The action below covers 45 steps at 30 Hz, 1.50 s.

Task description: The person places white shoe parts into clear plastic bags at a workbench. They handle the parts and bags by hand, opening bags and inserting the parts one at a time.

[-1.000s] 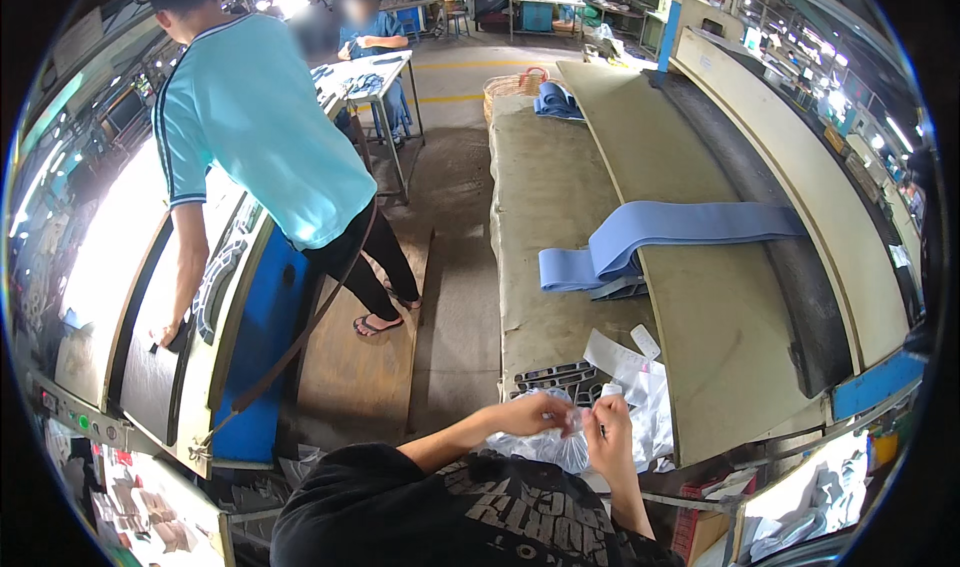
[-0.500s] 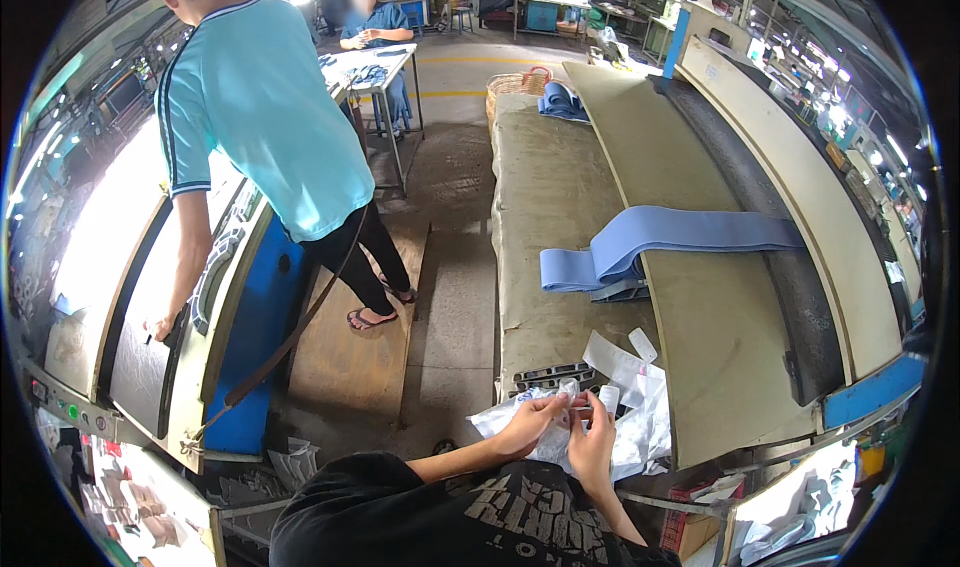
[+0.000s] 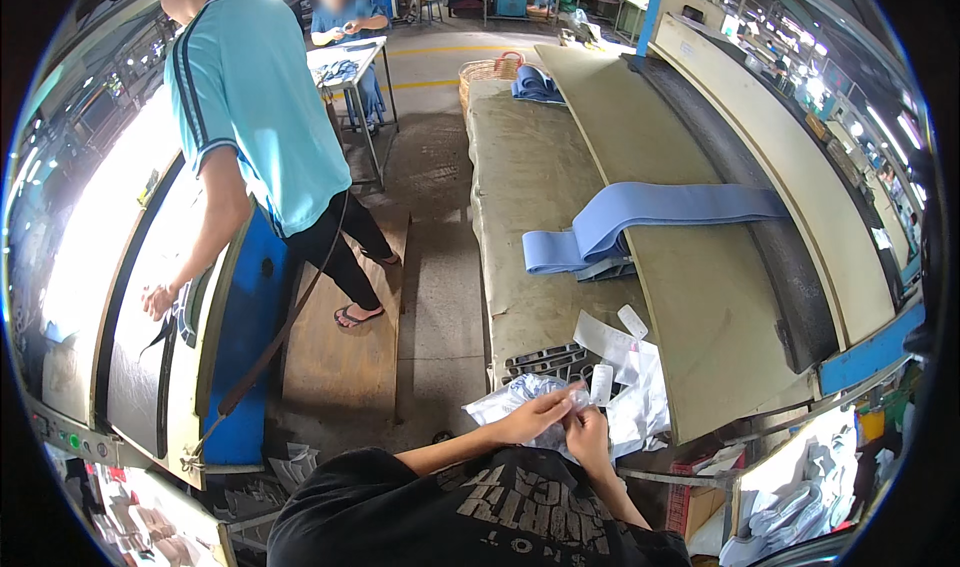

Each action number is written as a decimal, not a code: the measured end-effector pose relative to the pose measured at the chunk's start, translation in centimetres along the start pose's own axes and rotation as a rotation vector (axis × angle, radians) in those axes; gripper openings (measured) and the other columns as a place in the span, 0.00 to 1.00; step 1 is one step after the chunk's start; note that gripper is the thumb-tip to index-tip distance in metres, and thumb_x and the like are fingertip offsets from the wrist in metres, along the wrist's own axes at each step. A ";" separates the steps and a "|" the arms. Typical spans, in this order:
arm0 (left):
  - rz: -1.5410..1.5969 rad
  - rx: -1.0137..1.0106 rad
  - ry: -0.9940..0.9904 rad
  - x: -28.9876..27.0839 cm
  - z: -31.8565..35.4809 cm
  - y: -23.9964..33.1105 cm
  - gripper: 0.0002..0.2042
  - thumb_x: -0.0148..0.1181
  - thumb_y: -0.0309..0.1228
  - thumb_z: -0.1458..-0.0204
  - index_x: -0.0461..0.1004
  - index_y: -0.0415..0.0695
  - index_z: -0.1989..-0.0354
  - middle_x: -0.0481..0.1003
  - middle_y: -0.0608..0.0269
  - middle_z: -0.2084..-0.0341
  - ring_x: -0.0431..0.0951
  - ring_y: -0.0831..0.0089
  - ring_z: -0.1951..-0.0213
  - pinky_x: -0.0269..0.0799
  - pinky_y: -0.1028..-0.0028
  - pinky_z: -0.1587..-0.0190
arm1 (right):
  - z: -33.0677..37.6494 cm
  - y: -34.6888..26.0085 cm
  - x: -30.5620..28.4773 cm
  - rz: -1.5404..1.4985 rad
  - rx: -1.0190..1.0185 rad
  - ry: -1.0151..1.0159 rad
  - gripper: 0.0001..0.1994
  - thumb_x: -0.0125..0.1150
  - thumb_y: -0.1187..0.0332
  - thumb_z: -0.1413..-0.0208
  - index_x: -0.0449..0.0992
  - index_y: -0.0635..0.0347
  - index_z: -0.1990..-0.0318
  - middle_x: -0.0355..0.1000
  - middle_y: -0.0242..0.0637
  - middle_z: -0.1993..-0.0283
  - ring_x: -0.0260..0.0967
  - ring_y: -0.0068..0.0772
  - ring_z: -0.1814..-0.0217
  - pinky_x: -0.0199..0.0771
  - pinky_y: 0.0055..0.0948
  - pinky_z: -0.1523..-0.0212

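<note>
My left hand (image 3: 535, 419) and my right hand (image 3: 588, 437) meet close in front of my body. The fingers of both are pinched around a small crumpled piece of clear plastic (image 3: 580, 398); what else it may contain is hidden. Just past my fingers stands or lies a small white tag (image 3: 601, 385). Under and beside the hands is a crumpled clear plastic bag (image 3: 493, 405). Dark metal cutting dies (image 3: 545, 360) lie just beyond it. White sheets (image 3: 605, 339) spread to the right.
A long covered table (image 3: 520, 167) runs ahead. Blue strip material (image 3: 680, 204) drapes over the press board (image 3: 700, 307) on the right. At the left, a co-worker in a light blue shirt (image 3: 275, 97) stands at another machine (image 3: 232, 367). A wicker basket (image 3: 490, 70) stands far off.
My hands have drawn closer together around the plastic, and my right fingers have closed in. The co-worker's hand has lifted off the machine bed. The whole view has shifted slightly.
</note>
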<state>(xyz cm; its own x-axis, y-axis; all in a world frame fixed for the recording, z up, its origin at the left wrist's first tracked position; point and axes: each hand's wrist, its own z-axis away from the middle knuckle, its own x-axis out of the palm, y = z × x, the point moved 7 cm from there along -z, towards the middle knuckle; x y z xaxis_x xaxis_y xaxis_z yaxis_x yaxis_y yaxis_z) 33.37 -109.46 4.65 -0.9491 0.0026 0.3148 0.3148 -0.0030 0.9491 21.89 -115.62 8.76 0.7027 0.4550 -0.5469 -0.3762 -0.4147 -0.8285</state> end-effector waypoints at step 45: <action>-0.164 -0.314 0.463 -4.3 -0.3 -5.1 0.11 0.60 0.35 0.33 0.74 0.41 0.66 0.70 0.74 0.74 0.65 0.84 0.69 0.63 0.76 0.66 | 1.8 -5.0 0.9 0.312 -0.397 -0.329 0.05 0.62 0.67 0.45 0.78 0.56 0.70 0.76 0.35 0.68 0.72 0.43 0.57 0.69 0.45 0.54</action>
<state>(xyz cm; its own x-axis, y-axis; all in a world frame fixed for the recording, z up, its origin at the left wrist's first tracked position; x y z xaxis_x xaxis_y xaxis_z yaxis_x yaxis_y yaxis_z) 35.87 -109.76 -1.59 -0.9103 -0.4093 0.0626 0.2142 -0.3361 0.9171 23.29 -111.75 12.19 0.3479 0.4581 -0.8180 -0.2358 -0.8017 -0.5493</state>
